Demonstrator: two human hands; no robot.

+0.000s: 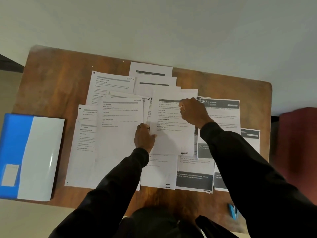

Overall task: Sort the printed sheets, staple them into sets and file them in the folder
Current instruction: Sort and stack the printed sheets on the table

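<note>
You have the middle sheet point(171, 138) between both hands. Your left hand point(145, 139) pinches its left edge with the thumb on top, and your right hand point(193, 113) curls its fingers on the top edge by the heading, seemingly nipping it there. I judge you are sorting, so lift this page straight up rather than sliding it; it overlaps its neighbours on every side and a drag would pull them askew. Read the heading, then lay it on pages of the same layout. The plain text forms point(120, 127) lie mostly to the left and the pages with dark banners point(219, 107) to the right. Square each pile's corners before any stapling. By my count there are at least a dozen loose sheets spread over the bench point(51, 79) — the overlap hides the exact number. There is one blue-and-white folder point(32, 155) at the left end, just beside the papers. One small blue thing point(233, 212) sits at the near right corner — likely the stapler, half hidden by your sleeve.
</note>
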